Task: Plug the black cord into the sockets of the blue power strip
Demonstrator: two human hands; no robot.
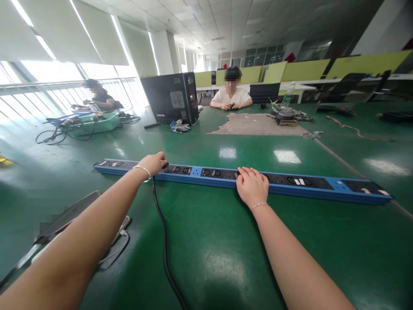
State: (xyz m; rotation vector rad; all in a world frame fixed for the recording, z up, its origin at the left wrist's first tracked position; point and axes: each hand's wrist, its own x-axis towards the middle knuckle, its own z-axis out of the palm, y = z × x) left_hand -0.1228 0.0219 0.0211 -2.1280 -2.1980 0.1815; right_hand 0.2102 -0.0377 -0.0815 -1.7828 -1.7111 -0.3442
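Forearms point(290, 249) over green table point(206, 224), office point(206, 15)

The left hand point(153, 164) and right hand point(252, 184) are both bare, as are the left forearm point(97, 221) and right forearm point(295, 254), with a pale, silvery bracelet point(143, 168) looped around the left wrist point(138, 174) and a thinner, similarly pale chain point(258, 204) circling the right wrist point(260, 210).

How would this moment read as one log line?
left hand: gripping end of black cable over blue power strip; right hand: resting on strip; surface: green table
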